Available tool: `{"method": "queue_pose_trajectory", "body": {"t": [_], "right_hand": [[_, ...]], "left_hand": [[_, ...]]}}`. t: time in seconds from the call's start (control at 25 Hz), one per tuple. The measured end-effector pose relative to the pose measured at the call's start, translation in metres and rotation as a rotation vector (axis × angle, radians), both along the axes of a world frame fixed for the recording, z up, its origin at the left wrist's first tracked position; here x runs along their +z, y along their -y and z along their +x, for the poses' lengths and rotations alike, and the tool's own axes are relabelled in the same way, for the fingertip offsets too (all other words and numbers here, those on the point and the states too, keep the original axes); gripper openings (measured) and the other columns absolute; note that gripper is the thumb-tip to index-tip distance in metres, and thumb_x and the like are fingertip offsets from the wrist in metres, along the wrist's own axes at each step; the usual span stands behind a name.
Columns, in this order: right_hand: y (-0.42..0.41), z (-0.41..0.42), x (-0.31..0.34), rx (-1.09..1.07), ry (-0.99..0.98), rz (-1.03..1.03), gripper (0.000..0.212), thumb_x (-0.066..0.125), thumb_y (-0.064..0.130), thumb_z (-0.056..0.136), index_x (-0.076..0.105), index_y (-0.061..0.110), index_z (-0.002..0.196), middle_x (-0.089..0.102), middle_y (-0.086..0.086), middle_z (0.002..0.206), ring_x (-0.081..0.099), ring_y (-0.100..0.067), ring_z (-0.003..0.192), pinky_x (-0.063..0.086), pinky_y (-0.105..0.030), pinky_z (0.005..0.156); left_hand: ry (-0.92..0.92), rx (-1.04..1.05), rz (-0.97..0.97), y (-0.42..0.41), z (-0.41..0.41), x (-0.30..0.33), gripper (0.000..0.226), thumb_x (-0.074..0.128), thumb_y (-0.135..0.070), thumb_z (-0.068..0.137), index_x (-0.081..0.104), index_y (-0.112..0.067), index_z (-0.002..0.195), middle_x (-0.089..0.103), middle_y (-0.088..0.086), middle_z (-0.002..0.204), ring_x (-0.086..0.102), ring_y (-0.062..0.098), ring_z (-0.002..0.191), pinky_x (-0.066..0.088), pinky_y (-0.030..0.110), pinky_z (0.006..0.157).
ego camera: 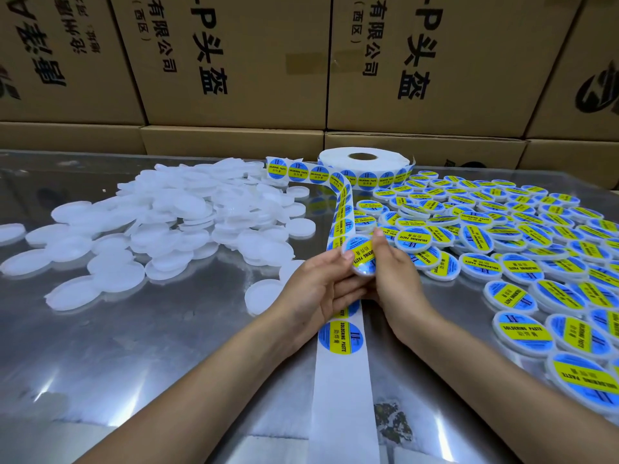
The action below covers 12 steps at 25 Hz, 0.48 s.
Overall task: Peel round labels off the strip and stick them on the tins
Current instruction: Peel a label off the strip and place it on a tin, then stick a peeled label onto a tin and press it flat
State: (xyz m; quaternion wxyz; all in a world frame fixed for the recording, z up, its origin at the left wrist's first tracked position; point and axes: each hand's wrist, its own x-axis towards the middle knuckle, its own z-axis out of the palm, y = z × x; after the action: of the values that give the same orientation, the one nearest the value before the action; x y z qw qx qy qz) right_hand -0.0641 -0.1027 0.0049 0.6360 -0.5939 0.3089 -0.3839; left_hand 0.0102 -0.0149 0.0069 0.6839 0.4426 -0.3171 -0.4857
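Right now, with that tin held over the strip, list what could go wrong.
1. Both hands, left hand and right hand, press the label onto the held tin; uneven pressure could leave it creased or off-centre.
2. The tin hangs above the label strip; a wrist may snag the next label.
3. The labelled tins overlap loosely and may slide.

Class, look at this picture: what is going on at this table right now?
A person is labelling small round tins by hand. Both hands hold one tin above the label strip: the left hand grips it from the left, the right hand from the right, fingers on its blue and yellow label. The strip runs back to a roll. Plain white tins lie heaped on the left of the table; labelled tins lie on the right.
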Motion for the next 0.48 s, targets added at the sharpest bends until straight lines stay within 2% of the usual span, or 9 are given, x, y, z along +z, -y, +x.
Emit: {"method": "queue_pose_trajectory", "body": {"t": [0.08,0.2,0.28,0.36,0.4,0.44,0.48], "right_hand": [[0.000,0.001,0.002,-0.024,0.043,0.109,0.045,0.037,0.037,0.101,0.070,0.017,0.079,0.074,-0.005,0.082,0.070,-0.026,0.085,0.054,-0.039,0.078],[0.007,-0.003,0.004,-0.084,0.121,0.206,0.043,0.038,0.041,0.100,0.069,0.016,0.083,0.073,-0.009,0.087,0.068,-0.027,0.080,0.054,-0.041,0.071],[0.021,-0.011,0.008,-0.189,0.038,0.060,0.043,0.039,0.047,0.098,0.065,0.018,0.081,0.069,-0.001,0.078,0.062,-0.018,0.072,0.051,-0.034,0.069],[0.036,-0.021,0.012,-0.285,-0.045,-0.098,0.042,0.043,0.050,0.095,0.048,0.021,0.065,0.045,0.005,0.057,0.041,-0.012,0.054,0.035,-0.027,0.054],[0.042,-0.025,0.014,-0.295,-0.057,-0.118,0.042,0.046,0.050,0.094,0.040,0.021,0.064,0.037,0.004,0.056,0.034,-0.011,0.051,0.030,-0.026,0.050],[0.047,-0.027,0.013,-0.283,-0.067,-0.116,0.040,0.049,0.048,0.094,0.040,0.020,0.066,0.037,0.002,0.058,0.033,-0.010,0.046,0.029,-0.024,0.045],[0.050,-0.027,0.012,-0.248,-0.086,-0.103,0.035,0.052,0.044,0.093,0.045,0.018,0.071,0.045,0.001,0.061,0.037,-0.008,0.041,0.031,-0.021,0.040]], "left_hand": [[0.011,0.002,-0.023,0.002,-0.003,0.001,0.030,0.042,-0.021,0.098,0.062,-0.009,0.117,0.070,0.009,0.109,0.068,0.018,0.097,0.055,0.025,0.083],[0.131,0.074,0.022,0.006,-0.007,0.003,0.028,0.040,-0.027,0.099,0.065,-0.017,0.105,0.069,0.006,0.107,0.066,0.017,0.094,0.050,0.027,0.087],[0.345,0.116,0.072,0.006,-0.007,0.003,0.021,0.041,-0.025,0.099,0.062,-0.022,0.097,0.069,-0.004,0.099,0.064,0.005,0.083,0.048,0.018,0.079],[0.491,0.119,0.066,0.005,-0.007,0.001,0.015,0.046,-0.016,0.098,0.060,-0.023,0.095,0.067,-0.008,0.096,0.061,-0.001,0.080,0.046,0.013,0.073],[0.548,0.114,0.058,0.005,-0.007,0.000,0.015,0.048,-0.012,0.097,0.060,-0.022,0.096,0.067,-0.007,0.096,0.062,0.000,0.085,0.046,0.012,0.074],[0.600,0.111,0.050,0.004,-0.007,-0.001,0.016,0.049,-0.009,0.096,0.060,-0.021,0.098,0.066,-0.006,0.098,0.062,0.004,0.093,0.046,0.013,0.077],[0.651,0.108,0.045,0.004,-0.008,-0.002,0.017,0.051,-0.007,0.095,0.060,-0.020,0.099,0.066,-0.004,0.101,0.061,0.009,0.100,0.046,0.015,0.080]]}}
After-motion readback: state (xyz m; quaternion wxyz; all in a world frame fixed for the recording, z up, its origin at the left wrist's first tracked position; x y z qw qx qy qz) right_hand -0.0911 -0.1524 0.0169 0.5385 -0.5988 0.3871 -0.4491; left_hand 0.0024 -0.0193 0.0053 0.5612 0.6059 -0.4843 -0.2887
